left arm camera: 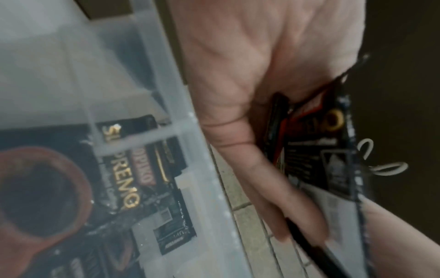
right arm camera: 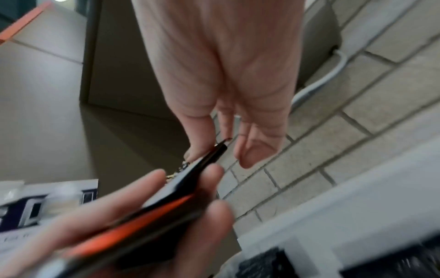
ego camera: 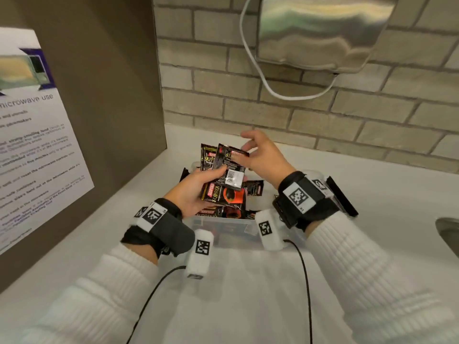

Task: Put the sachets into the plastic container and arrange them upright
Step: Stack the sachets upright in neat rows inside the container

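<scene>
My left hand point(ego camera: 196, 189) grips a fanned stack of black and orange sachets point(ego camera: 223, 184) above the clear plastic container point(ego camera: 223, 225). My right hand point(ego camera: 260, 155) pinches the upper right corner of the top sachet point(ego camera: 229, 161), barcode side up. More sachets point(ego camera: 254, 188) lie jumbled inside the container. The left wrist view shows my left hand point(left arm camera: 250, 122) round the sachets point(left arm camera: 319, 143), with the container wall point(left arm camera: 166, 97) and loose sachets point(left arm camera: 123, 180) beside it. In the right wrist view my right hand point(right arm camera: 226, 105) meets the sachet's corner point(right arm camera: 214, 152).
The container stands on a white counter point(ego camera: 248, 294) against a brick wall point(ego camera: 323, 115). A brown panel with a microwave notice point(ego camera: 32, 145) rises at the left. A steel dispenser point(ego camera: 323, 28) with a white cable hangs above. A sink edge point(ego camera: 449, 232) shows at the right.
</scene>
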A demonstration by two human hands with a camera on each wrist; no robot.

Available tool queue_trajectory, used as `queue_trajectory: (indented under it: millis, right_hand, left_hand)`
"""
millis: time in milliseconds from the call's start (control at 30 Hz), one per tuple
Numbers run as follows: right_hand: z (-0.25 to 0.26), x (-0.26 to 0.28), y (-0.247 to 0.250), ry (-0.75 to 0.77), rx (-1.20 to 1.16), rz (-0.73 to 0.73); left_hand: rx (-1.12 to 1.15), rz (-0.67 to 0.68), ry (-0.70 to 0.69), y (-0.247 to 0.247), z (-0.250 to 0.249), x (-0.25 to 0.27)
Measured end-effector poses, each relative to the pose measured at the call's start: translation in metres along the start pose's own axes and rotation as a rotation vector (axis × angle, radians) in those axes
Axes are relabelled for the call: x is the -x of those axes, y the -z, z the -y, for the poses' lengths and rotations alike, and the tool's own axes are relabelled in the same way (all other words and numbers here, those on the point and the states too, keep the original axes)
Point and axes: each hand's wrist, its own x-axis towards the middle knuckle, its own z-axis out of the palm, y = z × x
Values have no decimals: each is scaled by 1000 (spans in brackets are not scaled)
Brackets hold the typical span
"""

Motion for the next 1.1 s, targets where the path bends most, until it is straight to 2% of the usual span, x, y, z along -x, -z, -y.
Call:
queue_trajectory:
  millis: [67,133,367,433,533,633,733,833,1000,1100]
  right_hand:
    - [-9,9,-12,-152,-206,17]
    - [-16,17,-25,-216,-315,-12]
    - [-30,29,-43,-308,-687,-444]
    - [-37,33,-44,-361,-836,-442]
    - [-38,37,-37,-369,-1152,-318]
    - [-34,41,-36,-361,-1210,-211]
    - [-33,42,-35,-409,-1350,-304]
    - [-36,44,-31,-425,-1359,-337]
    - [-36,44,-36,-263,-1160,-204]
    - [-39,41,-39,-265,-1068,-167]
  left_hand:
    - [-7,-76,-47,4,4,-4]
    - [-43,-100,-82,4,8,-7]
    - [40,-187,-116,12,13,-11]
    - [43,-198,-134,14,15,-13]
    - [48,-228,-157,13,14,-13]
    - [43,-211,-206,10,15,-13]
    - [93,-213,-236,10,14,-11]
    - [107,-211,-245,10,14,-10]
    - [90,-237,-257,10,14,-11]
    - [55,-225,-250,10,14,-11]
